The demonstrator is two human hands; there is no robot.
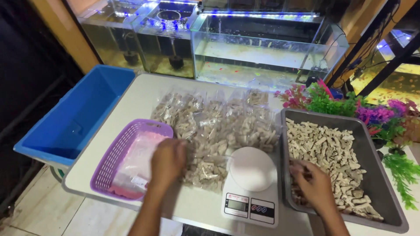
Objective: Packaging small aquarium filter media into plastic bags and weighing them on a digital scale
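Looking down at a white table (144,94) with both hands busy. The right hand (316,187) is down in the grey tray (385,192) of pale coral-like filter chunks (326,146), fingers curled into the pile near its front left corner; it looks closed on a few pieces, but I can't really tell how many. The left hand (168,159) sits at the right edge of the purple basket (113,153), fingers bent at a clear plastic bag (138,155) from the stack in there. Whether it's actually pinching the bag, can't say.

As for progress, I'd say it's well underway: a big heap of filled bags (218,124) already lies in the middle of the table, between basket and tray. What's left is plenty, though. The tray is mostly full of loose chunks, the basket has empty bags, and the round white plate of the kitchen scale (251,183) has nothing on it.

The chunks are short sticks lying every which way, so no common direction. The tray itself runs long axis away from the camera, leaning slightly left at the far end.

Blue tub (78,116) sits off left, aquariums (262,48) behind, fake plants (350,107) on the right.
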